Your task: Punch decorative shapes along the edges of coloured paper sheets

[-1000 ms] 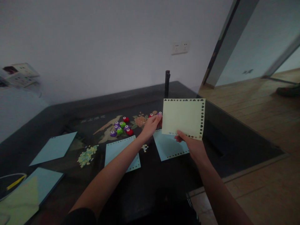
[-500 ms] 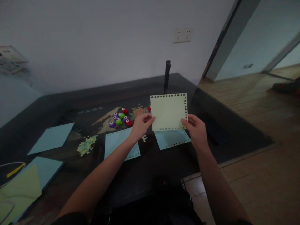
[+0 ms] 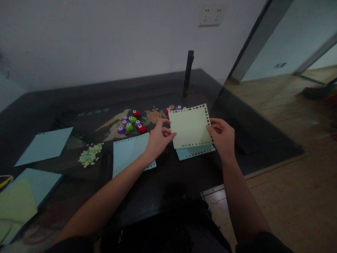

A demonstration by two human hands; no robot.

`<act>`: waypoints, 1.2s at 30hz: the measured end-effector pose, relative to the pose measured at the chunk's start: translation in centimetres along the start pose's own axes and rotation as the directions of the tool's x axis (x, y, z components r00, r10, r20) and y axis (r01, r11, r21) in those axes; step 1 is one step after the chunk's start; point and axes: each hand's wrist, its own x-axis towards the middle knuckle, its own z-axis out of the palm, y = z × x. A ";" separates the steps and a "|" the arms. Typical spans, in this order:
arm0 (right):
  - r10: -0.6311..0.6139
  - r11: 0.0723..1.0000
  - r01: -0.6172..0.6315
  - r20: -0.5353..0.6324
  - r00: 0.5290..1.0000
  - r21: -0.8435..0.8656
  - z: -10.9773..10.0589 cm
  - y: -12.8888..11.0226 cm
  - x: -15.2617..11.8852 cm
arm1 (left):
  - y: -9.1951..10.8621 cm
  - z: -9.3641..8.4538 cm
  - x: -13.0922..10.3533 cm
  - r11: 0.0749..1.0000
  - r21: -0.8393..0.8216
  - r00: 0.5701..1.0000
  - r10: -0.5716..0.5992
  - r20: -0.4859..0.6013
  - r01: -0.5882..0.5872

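Note:
A pale yellow-green paper sheet with small punched shapes along its top, right and bottom edges is held tilted above the table. My right hand pinches its right edge, thumb in front. At the left edge is my left hand, its thumb over the front of the sheet and its fingers curled at the edge. Beneath the sheet lies a blue punched sheet, mostly covered. Another blue punched sheet lies left of it, partly hidden by my left forearm.
Small paper bits form a pile on the dark table. Several eye-topped craft punches in purple, green and red stand behind. Blue paper and a yellow sheet lie left. A black upright post rises at the back.
The yellow-green sheet has tilted and sits lower over the blue one. My left fingers have spread somewhat at its edge. The camera view has tipped down, showing more punches behind the sheet.

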 end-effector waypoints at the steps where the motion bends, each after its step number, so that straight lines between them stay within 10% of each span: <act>1: -0.009 0.999 0.010 0.010 1.000 -0.048 0.0 0.0 0.0 | 0.0 0.1 -0.2 0.999 0.038 1.000 0.011 0.028 -0.012; 13: 0.022 0.865 0.053 0.144 0.989 -0.498 0.0 0.8 0.0 | -0.6 0.9 -1.2 0.945 0.317 0.974 0.009 0.225 -0.081; 36: 0.054 0.753 0.126 0.252 0.966 -0.646 0.0 1.6 -0.3 | -0.7 1.2 -1.6 0.871 0.481 0.949 -0.061 0.309 -0.100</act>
